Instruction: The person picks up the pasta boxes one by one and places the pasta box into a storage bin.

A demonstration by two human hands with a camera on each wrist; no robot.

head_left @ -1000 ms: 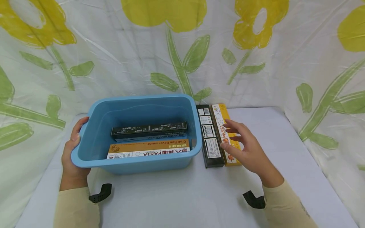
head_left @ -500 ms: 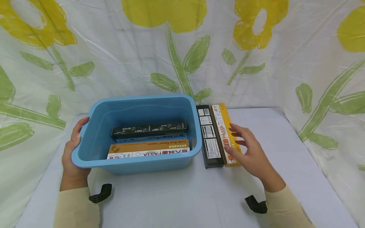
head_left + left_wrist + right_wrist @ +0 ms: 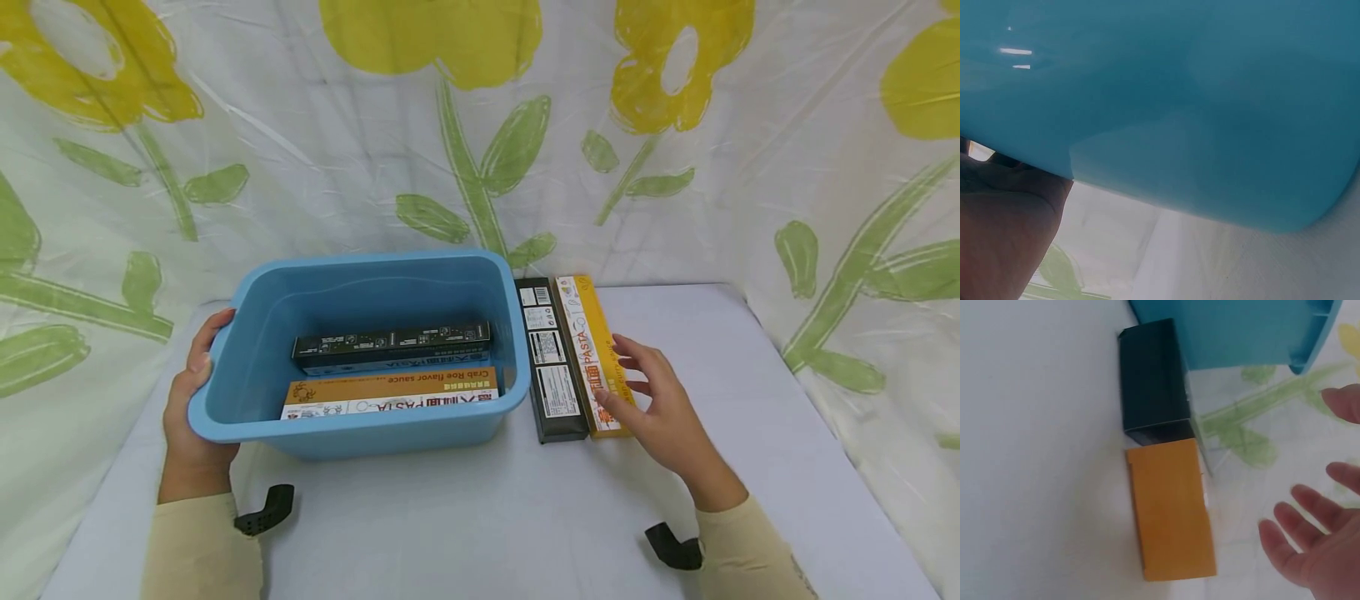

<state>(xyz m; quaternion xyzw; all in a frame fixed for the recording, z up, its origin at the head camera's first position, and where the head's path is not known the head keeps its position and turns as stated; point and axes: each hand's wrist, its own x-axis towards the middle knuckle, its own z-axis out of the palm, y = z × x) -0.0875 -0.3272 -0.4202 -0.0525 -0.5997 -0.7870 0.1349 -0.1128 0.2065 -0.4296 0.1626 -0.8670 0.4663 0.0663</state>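
Observation:
My left hand point(image 3: 193, 417) grips the left end of a blue plastic bin point(image 3: 397, 433) by its rim. Inside the bin, a black pasta box point(image 3: 392, 346) lies behind an orange-and-white pasta box point(image 3: 393, 387) marked "Crab Roe flavor sauce". Right of the bin, a second black box point(image 3: 557, 387) lies flat beside a yellow-and-white pasta box point(image 3: 581, 333). My right hand point(image 3: 663, 421) hovers over the near right part of that yellow box, fingers spread and slightly bent. The right wrist view shows these fingers apart from the yellow box point(image 3: 1172, 512), holding nothing.
A white cloth covers the table point(image 3: 420, 525). Behind it hangs a white curtain point(image 3: 300, 167) printed with yellow flowers and green leaves. Black curved pieces point(image 3: 270, 508) stick out from both wrists.
My right hand has drifted a little to the right and toward me, away from the middle of the yellow box. The left hand, the bin and the boxes stay put.

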